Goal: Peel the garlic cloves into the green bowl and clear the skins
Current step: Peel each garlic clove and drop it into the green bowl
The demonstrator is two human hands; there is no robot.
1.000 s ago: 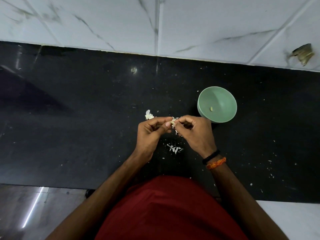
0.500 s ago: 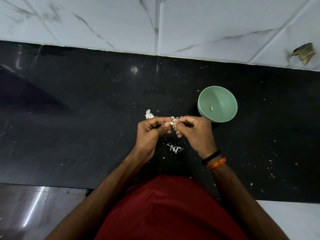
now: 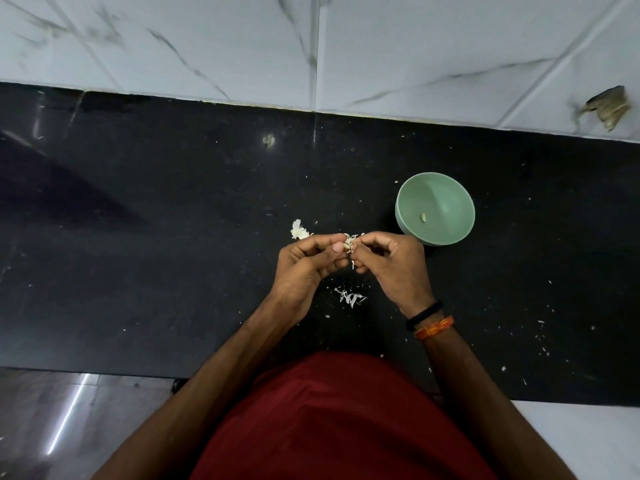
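A small heap of skins (image 3: 350, 297) lies on the black counter (image 3: 138, 271) nearest the person. Just beyond it, the left hand (image 3: 308, 263) and right hand (image 3: 391, 263) meet, fingertips pinching one garlic clove (image 3: 349, 243) between them. A loose skin piece (image 3: 298, 230) lies just past the left hand. Farther right, the green bowl (image 3: 446, 188) holds one peeled clove (image 3: 423, 217).

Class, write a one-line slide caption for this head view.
Both hands pinch a garlic clove beside the green bowl.
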